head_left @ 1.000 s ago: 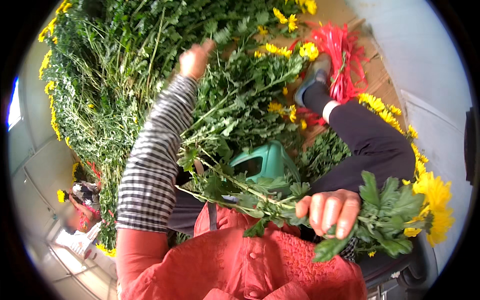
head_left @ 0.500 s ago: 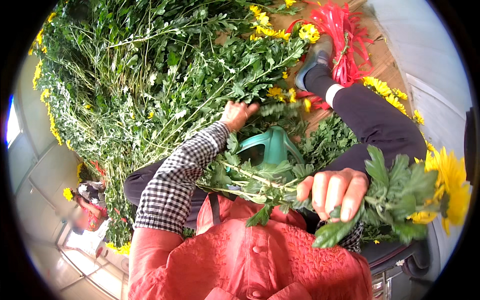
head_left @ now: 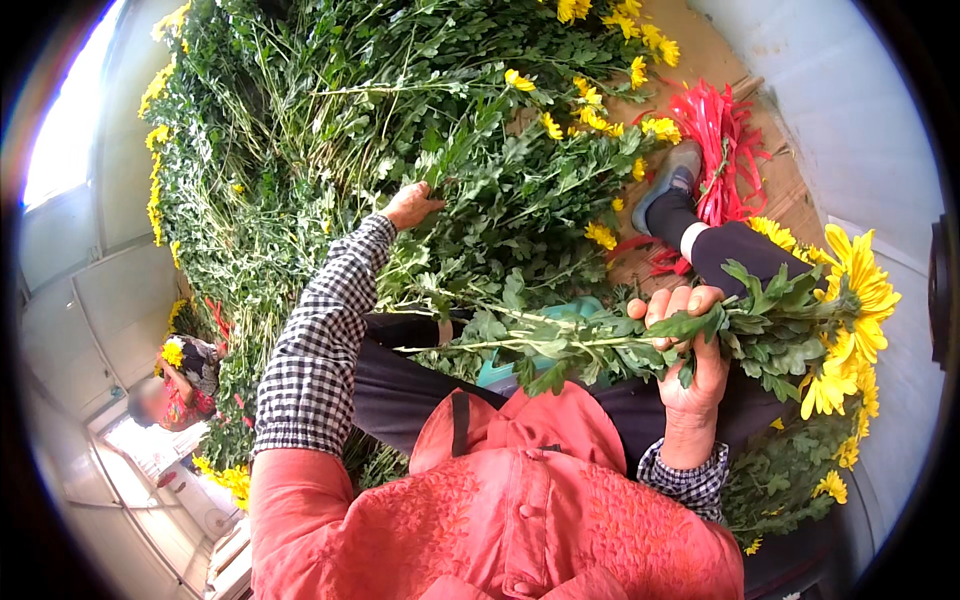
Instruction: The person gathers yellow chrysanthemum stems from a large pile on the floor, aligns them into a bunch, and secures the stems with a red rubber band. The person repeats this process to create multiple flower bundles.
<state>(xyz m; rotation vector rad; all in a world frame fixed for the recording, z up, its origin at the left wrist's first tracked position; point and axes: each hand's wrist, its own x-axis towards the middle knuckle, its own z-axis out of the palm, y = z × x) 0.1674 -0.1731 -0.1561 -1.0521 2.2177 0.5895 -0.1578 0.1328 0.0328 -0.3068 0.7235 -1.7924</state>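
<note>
Yellow chrysanthemums (head_left: 850,290) with long leafy stems lie across my lap, gripped in my right hand (head_left: 690,340). Its fingers wrap round the stems just below the leaves near the blooms, and the cut ends point left. My left hand (head_left: 410,205) is stretched out over a big heap of chrysanthemum stems (head_left: 300,190). Its thumb and fingers are closed at a leafy chrysanthemum stem (head_left: 450,155) on the heap; foliage partly hides the fingertips.
A green plastic stool (head_left: 495,372) stands between my legs, partly covered by the held stems. Red plastic strips (head_left: 722,150) lie by my shoe (head_left: 670,185). More cut chrysanthemums (head_left: 790,490) lie at the right. Another person (head_left: 180,395) works far left, holding yellow flowers.
My left hand has moved left and away from me across the heap. My right hand has risen and turned, still holding the chrysanthemums. The whole view has shifted.
</note>
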